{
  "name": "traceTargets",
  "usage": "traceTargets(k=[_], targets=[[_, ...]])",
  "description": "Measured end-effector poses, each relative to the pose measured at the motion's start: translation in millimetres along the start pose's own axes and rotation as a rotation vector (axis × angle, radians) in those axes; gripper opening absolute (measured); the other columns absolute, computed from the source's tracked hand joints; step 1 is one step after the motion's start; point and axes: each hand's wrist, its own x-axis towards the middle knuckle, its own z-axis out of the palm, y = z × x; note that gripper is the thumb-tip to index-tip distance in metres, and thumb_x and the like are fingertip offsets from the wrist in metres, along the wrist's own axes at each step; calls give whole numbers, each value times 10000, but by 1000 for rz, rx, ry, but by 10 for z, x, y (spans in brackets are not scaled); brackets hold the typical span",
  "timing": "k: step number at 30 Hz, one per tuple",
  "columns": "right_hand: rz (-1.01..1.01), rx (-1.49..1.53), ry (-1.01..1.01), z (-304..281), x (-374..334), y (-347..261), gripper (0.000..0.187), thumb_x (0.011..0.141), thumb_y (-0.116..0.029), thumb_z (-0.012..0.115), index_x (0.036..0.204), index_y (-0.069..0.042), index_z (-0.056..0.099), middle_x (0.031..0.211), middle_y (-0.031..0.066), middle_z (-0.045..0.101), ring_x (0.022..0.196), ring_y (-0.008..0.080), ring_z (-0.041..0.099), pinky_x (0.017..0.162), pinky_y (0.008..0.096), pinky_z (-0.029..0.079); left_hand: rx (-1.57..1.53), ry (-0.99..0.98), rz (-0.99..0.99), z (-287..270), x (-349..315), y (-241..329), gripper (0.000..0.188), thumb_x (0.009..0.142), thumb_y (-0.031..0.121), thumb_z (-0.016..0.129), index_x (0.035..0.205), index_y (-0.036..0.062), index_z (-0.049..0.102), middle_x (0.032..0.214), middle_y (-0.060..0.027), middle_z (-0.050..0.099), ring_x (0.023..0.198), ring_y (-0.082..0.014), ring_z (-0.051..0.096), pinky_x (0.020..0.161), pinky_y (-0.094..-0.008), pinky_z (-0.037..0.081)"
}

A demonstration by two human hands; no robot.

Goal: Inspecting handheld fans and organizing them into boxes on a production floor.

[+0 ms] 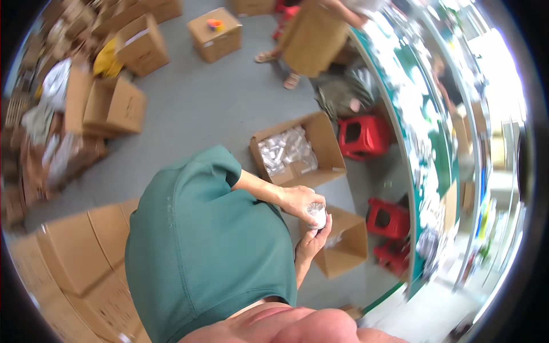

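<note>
Both of my hands are closed around a small round clear-and-white container, above and beside two open cartons. My left hand grips it from the upper side, fingers over its clear end. My right hand supports the lower side, with the thumb and fingers against its white part. Just beyond my left hand, an open cardboard carton holds many clear, silvery-white wrapped pieces. Another open carton stands beside my right hand, with some clear items inside, partly hidden by that hand.
Red plastic stools stand under a long green-edged workbench crowded with blurred items. A person in a tan apron stands ahead. Cartons and loose packing pile up at the left, with stacked boxes behind me.
</note>
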Motion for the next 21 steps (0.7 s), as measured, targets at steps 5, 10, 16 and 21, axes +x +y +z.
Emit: traceTargets(k=[5,10,16,21], targets=[[-259,34,-294,198,250,-172,535,918,-99,420,1434,38,387,1383,238,513,1271,348,511,1075,415,394,-155,396,-61,90,-653,-54,580,787,465,724,1194,84,565,1044,-143,676,973,-314,651,839,-424,510],[-548,64,-484,579,89,-285,545,866,-29,440,1406,39,418,1376,236,491,1269,392,498,1078,446,392,-157,743,-129,368,-1353,-169,594,832,509,685,1198,63,543,1030,-150,679,961,-313,661,820,-413,520],[-625,25,-574,809,-266,-408,563,860,-29,467,1413,37,389,1364,260,481,1253,429,491,1062,466,404,-255,895,-228,625,-1825,-244,638,876,554,612,1194,6,539,1020,-217,676,974,-354,662,841,-415,505],[-613,-64,-585,1034,-351,-485,588,846,-31,474,1420,35,366,1349,274,476,1232,451,495,1035,481,428,-310,931,-240,601,-1973,-399,589,898,550,608,1194,44,548,1080,-145,665,1042,-272,638,898,-378,493]])
